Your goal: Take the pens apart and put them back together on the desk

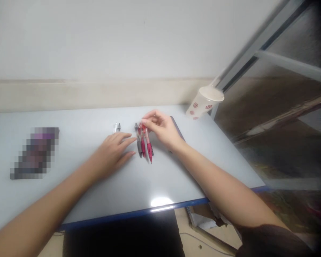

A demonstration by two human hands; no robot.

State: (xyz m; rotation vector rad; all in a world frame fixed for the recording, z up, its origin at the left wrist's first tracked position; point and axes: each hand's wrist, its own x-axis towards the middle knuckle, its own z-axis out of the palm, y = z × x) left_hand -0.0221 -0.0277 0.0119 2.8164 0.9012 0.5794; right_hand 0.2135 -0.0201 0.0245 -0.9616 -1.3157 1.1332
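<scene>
The right hand [162,130] seems to pinch the top of the red pens [149,146] on the bench [77,200]; the open left hand [111,155] lies just beside them. A loose grip could let them slip and roll.

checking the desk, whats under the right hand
The right hand holds the tops of the pens. Beneath it runs the edge of a dark flat object; the part under the palm is hidden.
</scene>
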